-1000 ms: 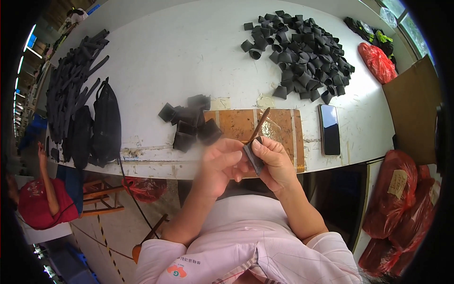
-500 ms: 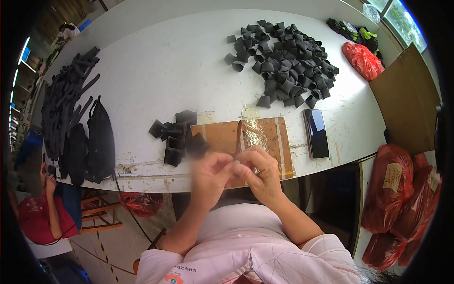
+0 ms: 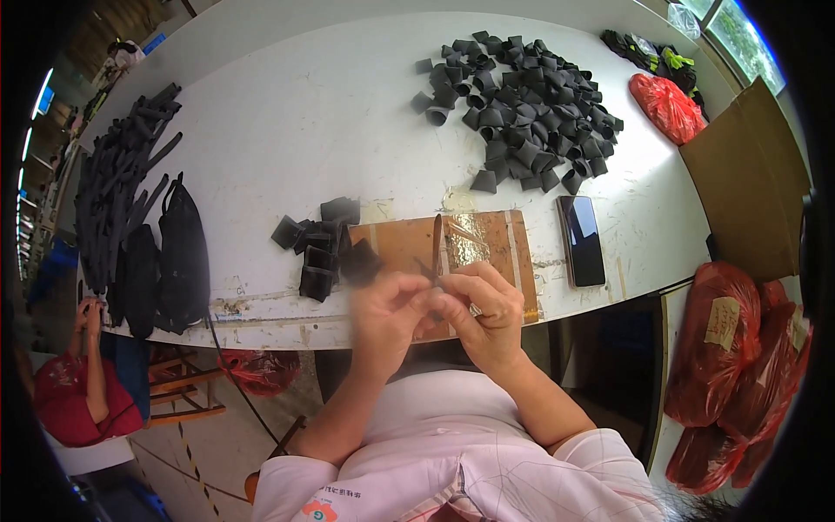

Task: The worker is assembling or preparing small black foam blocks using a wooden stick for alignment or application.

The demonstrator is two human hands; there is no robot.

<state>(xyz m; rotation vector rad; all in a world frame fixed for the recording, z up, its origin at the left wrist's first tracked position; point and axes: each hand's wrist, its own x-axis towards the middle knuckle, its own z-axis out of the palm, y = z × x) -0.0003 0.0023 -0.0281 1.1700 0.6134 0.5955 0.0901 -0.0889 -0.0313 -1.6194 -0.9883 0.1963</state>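
Below left hand (image 3: 381,326), shirt lettering (image 3: 355,497), orange emblem (image 3: 320,511), far right, bag label (image 3: 723,322)

White worktop (image 3: 287,113) and plenty of black on it: black pieces (image 3: 531,130) heaped far right, black strips (image 3: 113,191) far left! Dark brown stick (image 3: 437,242) over orange-brown board (image 3: 402,242) with pale stripes, red bags (image 3: 694,370) right, yellow-and-black striped line (image 3: 196,463) near left, pale pink shirt (image 3: 391,487) near.

There are the wearer's two hands (image 3: 383,322), one table (image 3: 287,113), one phone (image 3: 581,241), one brown board (image 3: 397,245), and dozens of black pieces (image 3: 526,154).
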